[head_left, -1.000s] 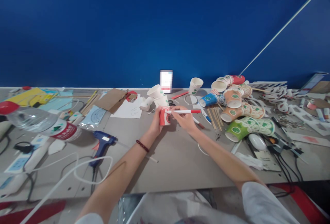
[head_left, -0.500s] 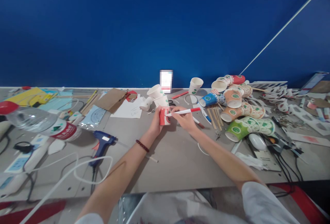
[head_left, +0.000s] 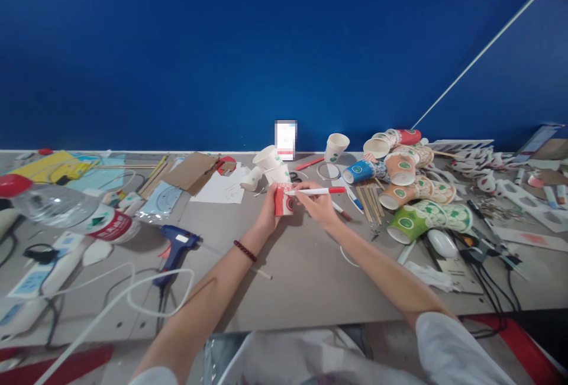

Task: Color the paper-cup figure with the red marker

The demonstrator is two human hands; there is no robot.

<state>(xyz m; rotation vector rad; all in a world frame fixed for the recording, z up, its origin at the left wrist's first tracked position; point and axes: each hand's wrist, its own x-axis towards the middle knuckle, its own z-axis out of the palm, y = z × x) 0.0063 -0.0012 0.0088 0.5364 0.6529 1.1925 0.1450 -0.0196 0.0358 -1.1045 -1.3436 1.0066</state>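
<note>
My left hand (head_left: pixel 267 212) is closed round a paper cup (head_left: pixel 283 203) whose surface is partly coloured red, held tilted above the table. In my right hand (head_left: pixel 316 203) is a white marker with a red end (head_left: pixel 323 191), its tip at the cup's red side. Just behind the held cup lie white paper cups (head_left: pixel 267 158), close to my left fingers. Another white cup (head_left: pixel 336 147) stands farther back on the right. Scissors, partly hidden, lie behind my right fingers.
On the left are a bottle (head_left: pixel 106 219), a blue glue gun (head_left: pixel 177 250), a power strip (head_left: pixel 33 278) and cardboard (head_left: pixel 191 173). To the right, coloured cups (head_left: pixel 406 223), wooden sticks (head_left: pixel 370 203) and a white mouse (head_left: pixel 443 243) lie on the grey table (head_left: pixel 310 290).
The marker has tilted nearer to level, and its tip has shifted slightly up on the cup. My left hand still holds the cup in about the same place.
</note>
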